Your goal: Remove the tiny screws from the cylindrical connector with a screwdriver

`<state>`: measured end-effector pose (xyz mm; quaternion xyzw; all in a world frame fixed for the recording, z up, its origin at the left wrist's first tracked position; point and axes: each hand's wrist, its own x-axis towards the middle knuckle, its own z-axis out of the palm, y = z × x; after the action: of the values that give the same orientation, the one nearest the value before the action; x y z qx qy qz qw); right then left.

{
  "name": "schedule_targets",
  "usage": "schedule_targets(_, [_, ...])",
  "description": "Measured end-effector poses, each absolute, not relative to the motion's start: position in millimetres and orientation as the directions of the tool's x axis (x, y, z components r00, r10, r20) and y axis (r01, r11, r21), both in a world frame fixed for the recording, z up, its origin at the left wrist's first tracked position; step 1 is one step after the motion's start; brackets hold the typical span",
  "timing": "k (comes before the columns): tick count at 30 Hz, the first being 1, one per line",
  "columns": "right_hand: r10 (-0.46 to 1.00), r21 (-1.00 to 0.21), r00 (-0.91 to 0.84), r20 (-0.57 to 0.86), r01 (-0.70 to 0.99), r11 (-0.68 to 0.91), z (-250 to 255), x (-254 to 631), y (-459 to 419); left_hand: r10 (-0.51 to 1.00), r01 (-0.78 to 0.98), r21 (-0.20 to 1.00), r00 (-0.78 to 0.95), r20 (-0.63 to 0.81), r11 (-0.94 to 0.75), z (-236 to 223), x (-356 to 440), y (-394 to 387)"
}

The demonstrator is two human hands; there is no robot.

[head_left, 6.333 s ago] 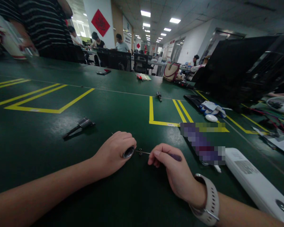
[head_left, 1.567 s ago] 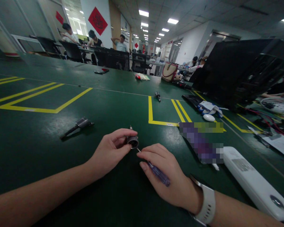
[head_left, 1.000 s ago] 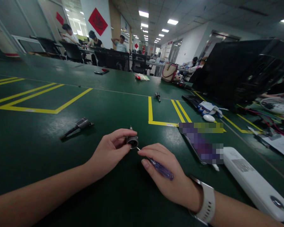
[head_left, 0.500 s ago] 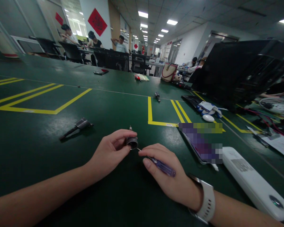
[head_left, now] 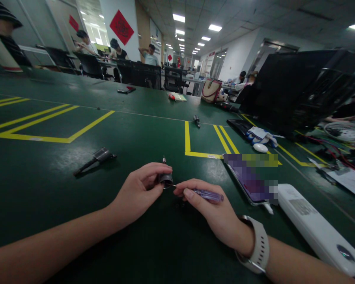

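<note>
My left hand [head_left: 143, 187] is closed around a small dark metal cylinder [head_left: 166, 178], its open end facing me and a thin shaft sticking out at the far side. Between the thumb and fingers of my right hand [head_left: 208, 207] is a screwdriver [head_left: 209, 195] with a clear purple handle. Its thin blade points left and reaches the rim of the cylinder; whether the tip is inside I cannot tell. Small dark bits [head_left: 180, 204] lie on the table below my right fingertips. To the left lies a similar metal part with a long dark shaft [head_left: 96, 159].
On the green table [head_left: 106, 252] are yellow tape lines, another small metal part [head_left: 197, 121], a phone [head_left: 248, 181] and a long white device [head_left: 316, 227] at right. A big black case [head_left: 296, 86] stands at the back right, near wires. People sit at desks beyond.
The screwdriver's handle has swung up and right, so it lies flatter, and my right hand turned with it. Small dark bits now show beneath. A person has appeared at the far left.
</note>
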<state>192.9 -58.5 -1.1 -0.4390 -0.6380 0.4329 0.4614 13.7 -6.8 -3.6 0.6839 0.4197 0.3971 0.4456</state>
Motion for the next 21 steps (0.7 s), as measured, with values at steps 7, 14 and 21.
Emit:
schedule_targets(7, [0.922,-0.906,-0.227,0.315,0.219,0.363,1,192,-60,0.932,0.204,0.951,0.324,0.161,-0.235,-3,14,-7])
schedule_targets(14, [0.825,-0.766,-0.319,0.466,0.322,0.557,-3,189,-65,0.935,0.192,0.958,0.325,0.141,-0.211,-3,13,-7])
schedule_targets(21, [0.758,-0.608,-0.482,0.440,0.462,0.646,-2,188,-70,0.941,0.191,0.959,0.304,0.146,-0.210,-3,12,-7])
